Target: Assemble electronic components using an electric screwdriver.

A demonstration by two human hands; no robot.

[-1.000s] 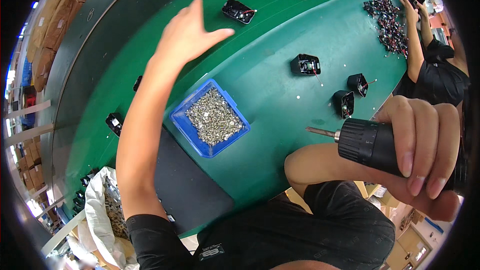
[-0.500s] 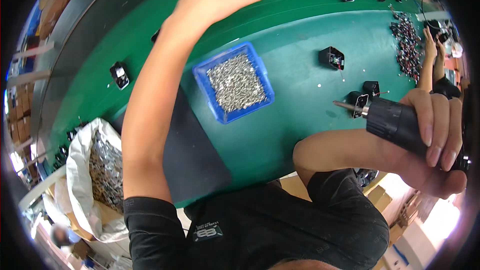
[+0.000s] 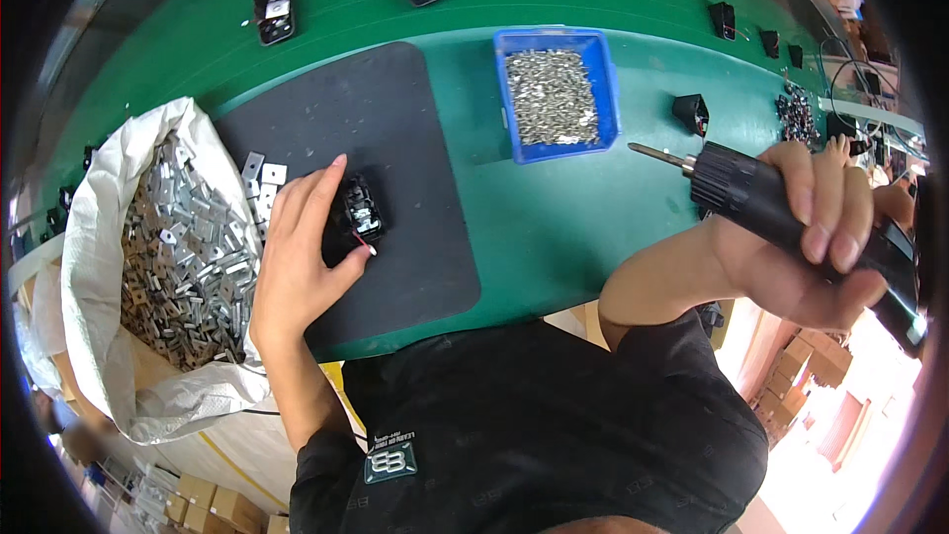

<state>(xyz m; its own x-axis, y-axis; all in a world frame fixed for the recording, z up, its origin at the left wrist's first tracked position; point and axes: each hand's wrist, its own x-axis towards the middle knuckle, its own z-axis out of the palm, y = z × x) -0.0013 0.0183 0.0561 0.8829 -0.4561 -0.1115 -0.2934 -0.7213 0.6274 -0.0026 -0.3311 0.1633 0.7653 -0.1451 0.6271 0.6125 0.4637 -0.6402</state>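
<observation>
In the head view, the left hand (image 3: 297,262) spreads thumb and fingers around the case (image 3: 364,213) on the mat (image 3: 425,237) — any pinch unclear — with bare mat to its right edge. The right hand (image 3: 825,218) wraps the driver (image 3: 746,183), bit pointing toward the tub's (image 3: 610,89) corner.

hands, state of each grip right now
Left hand: open, spread beside a black housing; contact can't be told.
Right hand: closed, holding a black power driver.

Boxy black plastic housing (image 3: 363,210), left of frame centre: open face up, pale shiny parts inside, between left hand's (image 3: 297,262) thumb and forefinger; grip unclear. Black power screwdriver (image 3: 736,183), right of frame: clasped in right hand (image 3: 816,222), slim metal bit (image 3: 660,155) pointing left, slightly up.
</observation>
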